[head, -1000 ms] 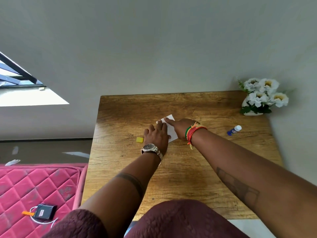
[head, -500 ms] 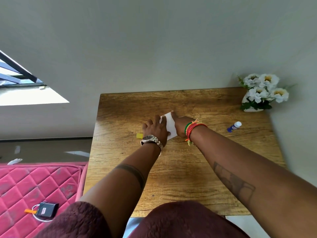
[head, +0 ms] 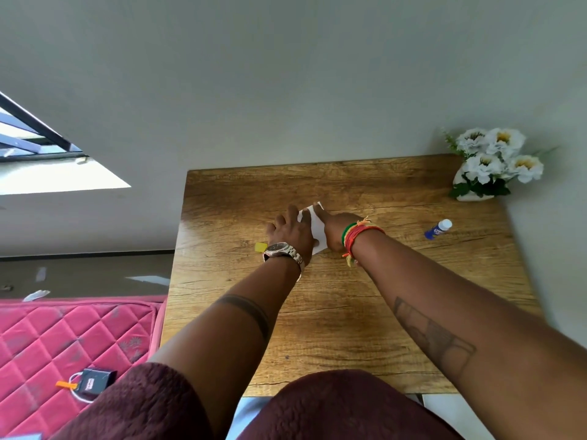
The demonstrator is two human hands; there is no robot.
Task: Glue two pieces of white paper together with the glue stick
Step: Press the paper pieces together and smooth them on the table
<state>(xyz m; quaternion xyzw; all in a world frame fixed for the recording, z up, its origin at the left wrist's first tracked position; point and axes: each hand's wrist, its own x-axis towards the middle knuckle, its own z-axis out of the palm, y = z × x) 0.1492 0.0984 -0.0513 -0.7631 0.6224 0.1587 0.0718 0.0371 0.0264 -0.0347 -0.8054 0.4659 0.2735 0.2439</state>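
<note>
White paper (head: 317, 230) lies flat in the middle of the wooden table (head: 333, 312); whether it is one sheet or two stacked I cannot tell. My left hand (head: 292, 231), with a watch on its wrist, rests flat on the paper's left part, fingers spread. My right hand (head: 335, 228), with coloured bracelets on the wrist, presses on the right part, its forefinger stretched to the far corner. The glue stick (head: 438, 229), blue with a white cap, lies on its side far to the right, apart from both hands.
A small yellow piece (head: 260, 247) lies just left of my left wrist. White flowers in a white pot (head: 486, 166) stand at the table's far right corner by the wall. A pink quilted mattress (head: 63, 338) with a small black device (head: 92, 381) lies left of the table.
The right forefinger has slid along the paper toward its far corner. The left hand stays pressed on the paper. The view has shifted slightly.
</note>
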